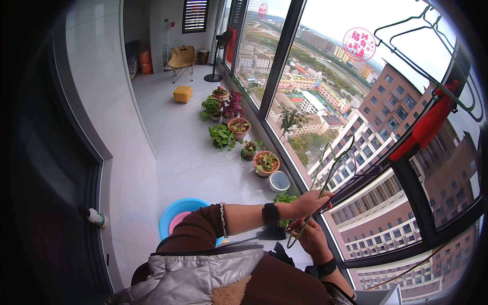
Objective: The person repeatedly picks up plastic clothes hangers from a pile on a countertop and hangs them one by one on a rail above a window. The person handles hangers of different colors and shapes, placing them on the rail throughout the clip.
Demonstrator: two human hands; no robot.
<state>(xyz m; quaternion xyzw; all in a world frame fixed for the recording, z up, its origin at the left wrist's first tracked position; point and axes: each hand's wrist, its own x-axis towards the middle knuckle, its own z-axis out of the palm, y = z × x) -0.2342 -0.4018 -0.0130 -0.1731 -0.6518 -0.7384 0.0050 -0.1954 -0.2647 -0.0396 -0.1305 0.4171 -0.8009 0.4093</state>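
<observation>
Several thin clothes hangers are gathered in my two hands beside the window. My left hand (312,204) reaches across from the left and grips them around their middle. Below it, my right hand (312,233) has its fingers around the lower end of the bunch. A green hanger (323,187) points up and away, its hook in front of the glass. A dark purple hanger (356,176) sticks out to the right of it. How many hangers are in the bunch I cannot tell, as they overlap.
Potted plants (266,163) line the window wall, with a white bucket (279,180) at the near end. A blue basin (169,211) stands on the floor by my left arm. Green hangers (413,23) and a red cloth (427,126) hang at upper right. A yellow stool (182,93) stands farther off.
</observation>
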